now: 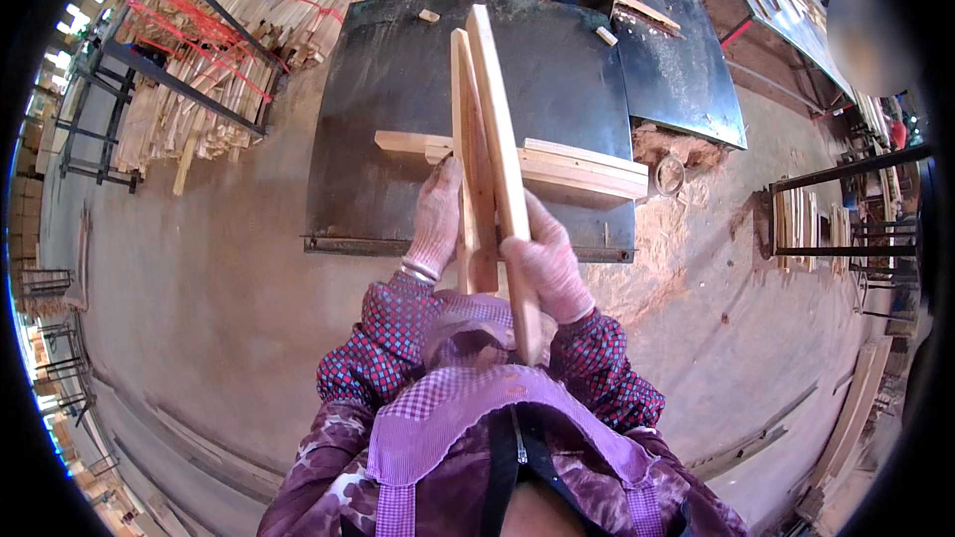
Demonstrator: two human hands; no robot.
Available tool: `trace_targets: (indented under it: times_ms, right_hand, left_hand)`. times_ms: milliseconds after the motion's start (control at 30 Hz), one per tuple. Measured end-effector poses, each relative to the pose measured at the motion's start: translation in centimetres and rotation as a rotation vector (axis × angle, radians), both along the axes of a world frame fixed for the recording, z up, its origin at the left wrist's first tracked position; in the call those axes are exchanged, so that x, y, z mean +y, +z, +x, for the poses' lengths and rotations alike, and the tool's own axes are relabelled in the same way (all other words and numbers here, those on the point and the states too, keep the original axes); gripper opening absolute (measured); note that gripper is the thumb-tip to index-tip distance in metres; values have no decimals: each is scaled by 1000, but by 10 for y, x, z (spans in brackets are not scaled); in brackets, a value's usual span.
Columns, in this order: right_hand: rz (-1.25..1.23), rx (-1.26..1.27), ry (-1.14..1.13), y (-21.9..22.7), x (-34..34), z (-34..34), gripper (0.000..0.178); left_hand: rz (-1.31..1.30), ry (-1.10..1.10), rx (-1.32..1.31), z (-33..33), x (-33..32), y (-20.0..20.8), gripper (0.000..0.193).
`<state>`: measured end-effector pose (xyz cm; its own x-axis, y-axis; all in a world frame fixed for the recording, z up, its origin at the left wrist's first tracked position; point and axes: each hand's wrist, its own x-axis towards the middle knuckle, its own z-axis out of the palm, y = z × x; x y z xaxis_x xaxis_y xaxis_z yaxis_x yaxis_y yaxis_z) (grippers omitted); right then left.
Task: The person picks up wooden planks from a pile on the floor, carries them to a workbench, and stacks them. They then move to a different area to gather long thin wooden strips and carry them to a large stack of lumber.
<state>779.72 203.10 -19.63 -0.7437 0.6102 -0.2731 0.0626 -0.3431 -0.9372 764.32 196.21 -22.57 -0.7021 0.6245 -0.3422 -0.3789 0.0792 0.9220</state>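
Note:
My left hand (437,218), in a pale work glove, is closed on the edge of a wooden board (472,164) that points away from me. My right hand (550,261), gloved too and slightly blurred, is wrapped round a longer wooden strip (501,144); its near end reaches close to my apron. The two pieces lie almost side by side, tilted, their far ends close together. Beneath them several wooden strips (585,175) lie crosswise on a dark metal tabletop (373,70). My fingertips are partly hidden behind the wood.
Bundled strips (214,89) tied with red straps fill a metal rack at the far left. A second dark table (681,55) with wood offcuts adjoins on the right. Sawdust and a round ring-shaped thing (669,175) lie beside the table. Another metal rack (846,171) stands farther right.

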Motion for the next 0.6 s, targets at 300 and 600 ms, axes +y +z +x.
trace_targets:
  times_ms: [300, 600]
  right_hand:
    - [-724, 397, 1, -23, 9, 18, 67]
    - [-707, 333, -22, -31, 4, 28, 63]
  left_hand:
    - [268, -116, -604, 3, -11, -6, 60]
    - [243, -136, -557, 13, -18, -14, 59]
